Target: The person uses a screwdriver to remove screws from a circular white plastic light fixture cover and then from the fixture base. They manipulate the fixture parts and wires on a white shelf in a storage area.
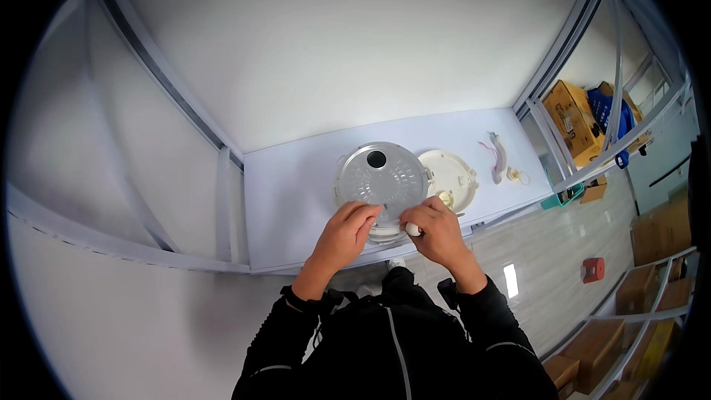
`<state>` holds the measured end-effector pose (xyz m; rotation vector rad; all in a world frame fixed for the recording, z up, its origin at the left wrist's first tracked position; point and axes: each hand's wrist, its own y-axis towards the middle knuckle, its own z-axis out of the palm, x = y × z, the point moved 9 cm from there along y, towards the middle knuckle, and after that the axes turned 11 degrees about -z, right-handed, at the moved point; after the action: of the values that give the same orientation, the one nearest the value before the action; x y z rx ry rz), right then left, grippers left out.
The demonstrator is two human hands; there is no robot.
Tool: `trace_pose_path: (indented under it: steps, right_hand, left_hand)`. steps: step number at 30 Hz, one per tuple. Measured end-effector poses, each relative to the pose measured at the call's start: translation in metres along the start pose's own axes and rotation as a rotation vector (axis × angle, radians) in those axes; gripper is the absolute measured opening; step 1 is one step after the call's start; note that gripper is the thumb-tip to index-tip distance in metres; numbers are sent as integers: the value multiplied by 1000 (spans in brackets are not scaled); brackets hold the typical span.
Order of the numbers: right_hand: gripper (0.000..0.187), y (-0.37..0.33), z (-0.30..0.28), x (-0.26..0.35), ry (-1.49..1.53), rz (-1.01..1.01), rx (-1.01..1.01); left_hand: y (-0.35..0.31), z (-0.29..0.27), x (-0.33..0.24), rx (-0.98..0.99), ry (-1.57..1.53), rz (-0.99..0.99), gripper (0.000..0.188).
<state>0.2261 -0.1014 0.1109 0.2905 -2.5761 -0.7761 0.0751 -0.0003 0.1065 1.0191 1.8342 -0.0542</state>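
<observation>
A round silver metal plate, with one dark round hole and a pattern of small marks, lies on a white table. A pale rim shows under its near edge. At its near left edge is my left hand, fingers closed in a pinch; whatever they hold, if anything, is too small to make out. My right hand, closed at the plate's near right edge, has a small white rounded part in its fingers. Right beside the plate sits a cream round plastic cover, partly hidden behind the plate and my right hand.
Farther right on the table lie a curved pale strip with thin pink wires and a small cream ring piece. Metal frame posts rise at both sides. Boxes and a red stool stand off to the right.
</observation>
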Motion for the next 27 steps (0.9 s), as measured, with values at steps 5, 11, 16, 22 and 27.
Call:
trace_pose_path:
  steps: [5, 11, 16, 22, 27]
  right_hand:
    - [26, -10, 0, -3, -30, 21, -91]
    - [30, -4, 0, -3, -5, 14, -65]
    - [34, 2, -1, -7, 33, -5, -25]
    - [38, 6, 6, -22, 34, 32, -22]
    - [37, 10, 6, -23, 53, 24, -36]
  left_hand:
    - [6, 0, -2, -9, 103, 83, 30]
    - [2, 3, 11, -19, 11, 12, 33]
    - [-3, 6, 3, -41, 51, 34, 34]
    - [-2, 7, 3, -78, 98, 48, 33]
    - [-2, 10, 6, -104, 118, 18, 32]
